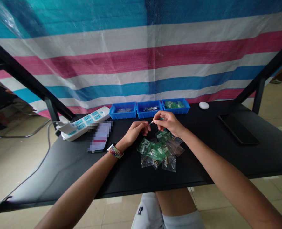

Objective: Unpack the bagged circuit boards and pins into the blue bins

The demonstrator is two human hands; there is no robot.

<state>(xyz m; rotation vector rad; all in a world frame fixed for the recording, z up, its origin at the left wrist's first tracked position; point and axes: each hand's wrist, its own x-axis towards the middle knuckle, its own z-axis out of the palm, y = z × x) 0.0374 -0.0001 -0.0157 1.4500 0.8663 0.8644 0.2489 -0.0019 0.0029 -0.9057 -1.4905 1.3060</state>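
Forearms (229, 171) are stretched over desk (128, 175); thin piece (151, 122) pinched in R hand (168, 122), best steadied low; L hand (135, 131) half-curled at tip, hold unclear.

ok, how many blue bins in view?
3, in a row at the back: left bin beside the power strip, middle bin, and right bin with green packets inside. No sign of others hidden.

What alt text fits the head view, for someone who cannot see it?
The right hand pinches a thin piece beside the left hand, near small bags on a black table. Three blue trays stand behind; a power strip and a phone lie to the left.
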